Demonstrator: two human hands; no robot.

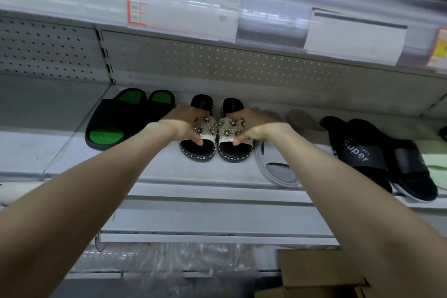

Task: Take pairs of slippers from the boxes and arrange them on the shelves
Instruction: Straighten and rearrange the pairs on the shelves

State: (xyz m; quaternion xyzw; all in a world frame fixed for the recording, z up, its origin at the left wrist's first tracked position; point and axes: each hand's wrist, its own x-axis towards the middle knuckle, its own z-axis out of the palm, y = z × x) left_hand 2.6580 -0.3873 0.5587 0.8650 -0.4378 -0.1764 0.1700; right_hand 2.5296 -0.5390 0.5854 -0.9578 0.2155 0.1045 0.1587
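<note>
Here, both my hands are on a pair of black-soled slippers whose white straps are set with metal flowers. My left hand (185,123) is curled over the strap of the left flowered slipper (198,150), with my fingers wrapped across the top toward the heel and my thumb pressed at the toe-side edge. My right hand (252,126) grips the right flowered slipper (233,152) the same way. The two lie flat on the grey shelf (169,189), side by side, straps meeting in the middle. Their toes point toward me and their heels toward the perforated back panel (217,63).

Just left of this pair sit black slippers with green insoles (113,126), close by my left wrist. Just right of the pair is a grey pair (281,173), partly hidden behind my right hand and forearm. Farther right lie black slippers printed "Super" (372,155), one overlapping the other. Above the flowered pair, the upper shelf's clear rail carries a red-edged price label (137,0), too blurred to read. Below the pair, under the shelf edge, lies crumpled clear plastic (169,256), and to the lower right of it a brown cardboard box (319,271).
</note>
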